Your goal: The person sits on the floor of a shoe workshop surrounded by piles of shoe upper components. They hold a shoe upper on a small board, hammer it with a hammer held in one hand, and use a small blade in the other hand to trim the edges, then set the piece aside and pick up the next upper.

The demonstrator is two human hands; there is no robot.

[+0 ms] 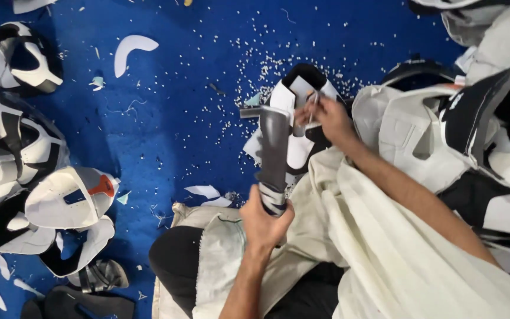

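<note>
- The left hand [265, 221] has its fingers closed around the striped handle of a long grey blade tool [274, 155].
- The tool stands almost upright in the view, its long axis running from the hand up toward the shoe piece [298, 112].
- The right hand [330, 120] pinches the edge of this black and white shoe piece on the blue floor [178, 118].
- A white curved scrap [131, 50] lies well apart, upper left.

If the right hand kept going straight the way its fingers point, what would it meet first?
The right hand points up-left, fingertips already at the black-and-white shoe upper, so that comes first. Beyond lies the blue mat strewn with white bits; depth is hard to judge.
</note>
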